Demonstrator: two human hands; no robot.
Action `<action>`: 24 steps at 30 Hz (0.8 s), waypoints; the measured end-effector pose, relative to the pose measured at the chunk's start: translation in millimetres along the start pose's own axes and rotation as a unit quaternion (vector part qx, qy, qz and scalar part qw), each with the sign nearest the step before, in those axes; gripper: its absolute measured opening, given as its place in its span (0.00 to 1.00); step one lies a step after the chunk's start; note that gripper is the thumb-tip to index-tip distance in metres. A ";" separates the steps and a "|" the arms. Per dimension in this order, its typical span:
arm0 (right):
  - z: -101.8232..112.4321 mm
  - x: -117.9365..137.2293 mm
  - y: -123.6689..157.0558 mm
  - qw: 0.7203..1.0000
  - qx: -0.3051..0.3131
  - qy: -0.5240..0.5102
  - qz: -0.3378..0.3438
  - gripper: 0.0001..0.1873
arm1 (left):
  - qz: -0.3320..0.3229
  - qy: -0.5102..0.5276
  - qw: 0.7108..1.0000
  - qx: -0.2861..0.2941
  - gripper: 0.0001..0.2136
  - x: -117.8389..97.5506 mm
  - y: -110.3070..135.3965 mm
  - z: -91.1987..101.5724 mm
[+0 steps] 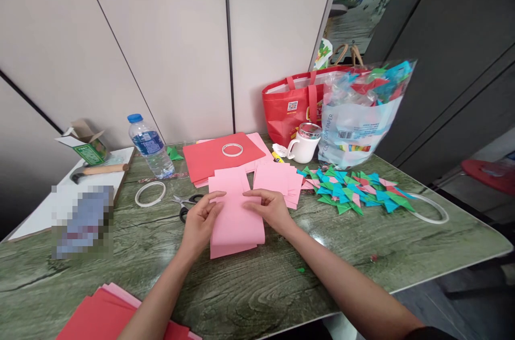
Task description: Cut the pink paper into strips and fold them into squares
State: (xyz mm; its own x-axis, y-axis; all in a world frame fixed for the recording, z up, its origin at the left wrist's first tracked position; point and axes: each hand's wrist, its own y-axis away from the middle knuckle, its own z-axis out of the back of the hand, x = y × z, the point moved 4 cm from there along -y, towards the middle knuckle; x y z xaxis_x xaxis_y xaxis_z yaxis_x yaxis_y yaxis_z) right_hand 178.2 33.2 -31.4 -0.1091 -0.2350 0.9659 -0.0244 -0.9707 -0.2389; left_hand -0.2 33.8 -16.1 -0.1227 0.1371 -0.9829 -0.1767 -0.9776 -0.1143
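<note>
A pink sheet of paper [237, 219] curves over in a loose fold near its front edge, above more pink paper lying on the table. My left hand [204, 219] pinches the sheet at its left edge, thumb and fingers closed. At the right edge my right hand [270, 210] grips the same sheet, its fingertips lying on top. Scissors with black handles [184, 214] lie just left of my left hand, partly hidden by it. Behind my right hand is a pile of smaller pink paper pieces [277, 178].
Folded green, blue and pink paper pieces [354, 190] cover the table's right side. Behind stand a white mug [304, 146], a red bag [281, 109] and a filled plastic bag [350, 131]. A water bottle [151, 147], tape roll [150, 194] and hammer [102, 169] are left; red paper [96, 316] lies front left.
</note>
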 end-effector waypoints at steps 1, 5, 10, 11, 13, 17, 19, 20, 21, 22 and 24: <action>0.0 -0.1 -0.1 1.000 0.000 0.001 -0.001 0.14 | -0.001 -0.003 1.000 -0.002 0.15 -0.5 0.2 0.2; 0.1 -1.0 -0.6 1.000 0.002 0.008 -0.009 0.14 | -0.005 0.002 1.000 -0.004 0.15 -1.2 0.4 0.6; 0.0 -3.2 -1.6 1.000 0.017 -0.012 -0.013 0.14 | -0.006 0.009 1.000 0.000 0.16 0.3 -0.2 -0.2; -0.2 -3.9 -1.7 0.999 0.023 -0.021 -0.015 0.14 | -0.006 0.009 1.000 0.002 0.16 0.5 -0.2 -0.6; -0.8 -5.5 -2.1 0.999 0.033 -0.036 -0.021 0.14 | -0.006 0.008 1.000 0.006 0.16 0.3 -0.1 -1.8; -0.8 -6.7 -2.5 0.999 0.022 -0.042 -0.022 0.11 | -0.008 -0.008 1.000 0.017 0.15 -2.7 1.2 -5.4; -1.1 -6.6 -2.4 0.999 0.014 -0.041 -0.017 0.10 | -0.008 -0.017 1.000 0.017 0.14 -4.5 1.9 -6.5; -1.4 -6.6 -2.4 0.999 0.012 -0.041 -0.016 0.10 | -0.007 -0.018 1.000 0.016 0.15 -5.1 2.1 -6.8; -1.8 -6.7 -2.3 0.999 0.011 -0.041 -0.015 0.09 | -0.005 -0.018 1.000 0.017 0.16 -5.5 2.2 -7.1; -2.1 -6.7 -2.3 0.999 0.011 -0.041 -0.015 0.09 | -0.003 -0.018 1.000 0.017 0.16 -5.5 2.2 -7.1; -2.4 -6.8 -2.4 0.999 0.010 -0.040 -0.018 0.10 | -0.001 -0.021 1.000 0.017 0.17 -5.3 2.0 -7.0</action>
State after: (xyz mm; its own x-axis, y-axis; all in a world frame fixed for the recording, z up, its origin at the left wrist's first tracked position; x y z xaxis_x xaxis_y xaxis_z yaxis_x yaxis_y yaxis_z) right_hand 176.6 37.2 -37.6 -0.0285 -0.2026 0.9789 -0.0069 -0.9792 -0.2028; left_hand 6.9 29.9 -12.1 -0.1635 0.1473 -0.9755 -0.2108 -0.9712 -0.1113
